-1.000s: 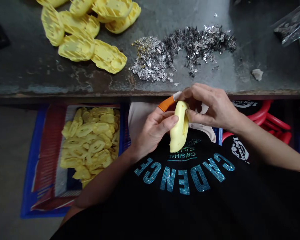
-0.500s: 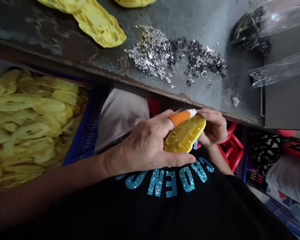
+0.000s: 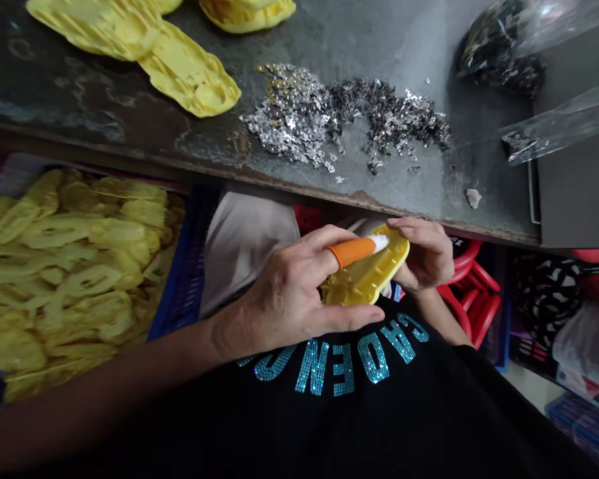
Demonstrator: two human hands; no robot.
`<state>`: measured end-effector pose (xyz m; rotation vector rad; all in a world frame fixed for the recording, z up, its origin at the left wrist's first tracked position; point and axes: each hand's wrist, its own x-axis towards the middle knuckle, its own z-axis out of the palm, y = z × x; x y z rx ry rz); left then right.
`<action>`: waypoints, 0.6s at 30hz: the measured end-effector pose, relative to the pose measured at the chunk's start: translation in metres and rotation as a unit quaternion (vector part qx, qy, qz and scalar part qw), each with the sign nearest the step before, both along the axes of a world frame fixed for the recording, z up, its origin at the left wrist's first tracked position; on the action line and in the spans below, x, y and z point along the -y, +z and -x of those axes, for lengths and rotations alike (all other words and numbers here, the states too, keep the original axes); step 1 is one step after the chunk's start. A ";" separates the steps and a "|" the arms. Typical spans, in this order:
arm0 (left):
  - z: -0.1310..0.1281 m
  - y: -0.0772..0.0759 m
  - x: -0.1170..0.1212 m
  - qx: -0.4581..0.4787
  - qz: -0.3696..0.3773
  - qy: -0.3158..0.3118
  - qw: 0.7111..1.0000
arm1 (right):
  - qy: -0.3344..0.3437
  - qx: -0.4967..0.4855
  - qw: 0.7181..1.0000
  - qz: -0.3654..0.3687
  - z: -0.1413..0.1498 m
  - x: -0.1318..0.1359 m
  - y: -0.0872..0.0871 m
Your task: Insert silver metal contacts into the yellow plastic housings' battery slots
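My left hand (image 3: pixel 289 303) and my right hand (image 3: pixel 424 256) both grip a yellow ribbed plastic shell (image 3: pixel 362 283) above my lap. The left index finger wears an orange finger sleeve (image 3: pixel 352 251) with a white tip (image 3: pixel 378 243), which rests on the shell's ribbed inner face. My right fingers curl over the shell's far edge. On the grey table above lie a heap of silver sequin-like pieces (image 3: pixel 339 116) and more yellow shells (image 3: pixel 187 76).
The worn metal table edge (image 3: pixel 299 186) runs just beyond my hands. A blue crate (image 3: pixel 180 293) full of yellow shells stands at the left. Clear plastic bags (image 3: pixel 559 123) with dark contents lie at the right. Red stool legs (image 3: pixel 472 293) stand below right. Pale cloth (image 3: pixel 244 253) lies on my lap.
The shell has turned from showing its smooth side to showing its ribbed inner face. The orange-sleeved finger now lies on it. The whole view has rotated and shifted toward the right.
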<state>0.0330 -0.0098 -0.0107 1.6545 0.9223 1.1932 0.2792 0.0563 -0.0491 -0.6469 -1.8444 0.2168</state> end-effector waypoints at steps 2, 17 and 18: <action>0.002 -0.001 0.000 0.007 -0.005 -0.005 1.000 | -0.004 0.002 1.000 -0.008 0.000 -0.001 -0.001; 0.003 -0.010 -0.003 -0.162 -0.106 0.084 0.978 | 0.035 0.010 0.999 -0.007 -0.011 -0.008 -0.003; 0.004 -0.009 -0.005 -0.174 -0.103 0.077 0.976 | 0.033 0.033 0.999 -0.007 -0.013 -0.008 0.000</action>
